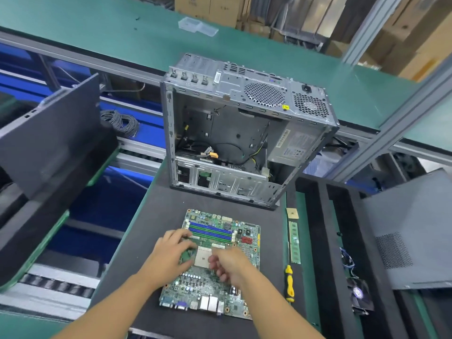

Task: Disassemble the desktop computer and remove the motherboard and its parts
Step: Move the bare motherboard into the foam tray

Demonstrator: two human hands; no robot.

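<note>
Motherboard [198,287] flat on the table [151,216], at 6 o'clock from the opened case [244,133]. Left hand [171,250] pressing its 9 o'clock side, fingers spread. Right hand [227,265] at the socket's 3 o'clock edge, fingers curled and blurred; cannot tell whether pinching anything.

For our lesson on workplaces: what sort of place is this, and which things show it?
Probably a factory-style electronics disassembly line: long green workbenches, an opened computer case with its bare motherboard laid out in front, and cardboard boxes stacked behind.
</note>
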